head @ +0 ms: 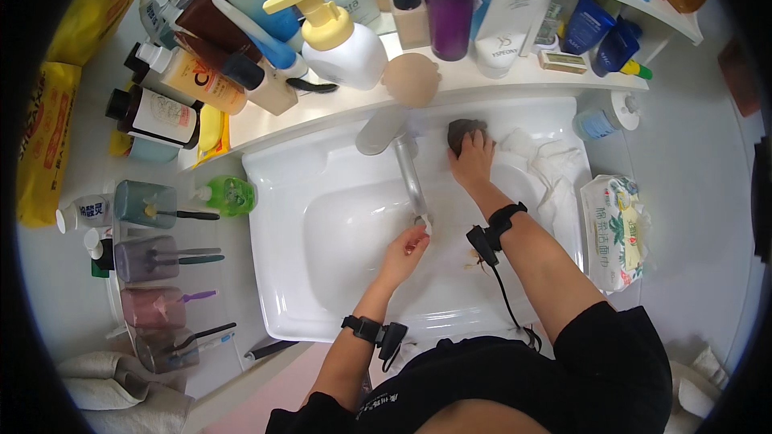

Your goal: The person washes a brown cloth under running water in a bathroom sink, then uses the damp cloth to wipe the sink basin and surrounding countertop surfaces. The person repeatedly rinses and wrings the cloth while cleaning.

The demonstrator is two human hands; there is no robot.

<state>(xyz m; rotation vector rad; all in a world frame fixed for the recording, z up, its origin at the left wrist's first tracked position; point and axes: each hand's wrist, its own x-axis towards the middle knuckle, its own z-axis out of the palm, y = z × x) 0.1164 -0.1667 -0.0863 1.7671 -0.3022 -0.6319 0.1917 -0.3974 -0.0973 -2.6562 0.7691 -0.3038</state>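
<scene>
My left hand (404, 256) is under the spout of the metal faucet (410, 175), with its fingers curled at the thin stream of water. Whether anything small sits between those fingers is hidden. My right hand (473, 160) grips a dark brown lump (461, 131) on the back ledge of the white washbasin (338, 247). What the lump is made of cannot be told. Right of that hand, a crumpled white cloth or wipe (546, 160) lies over the basin's rim. Brownish bits (475, 259) lie in the basin beneath my right forearm.
A crowded shelf (265, 126) behind the basin holds pump bottles (344, 54) and tubes (506, 30). Green liquid soap (229, 196) and several toothbrush cups (145, 204) stand left. Right are a clear bottle (597, 123) and a pack of wipes (609, 235). A cable (503, 295) hangs from my right wrist strap.
</scene>
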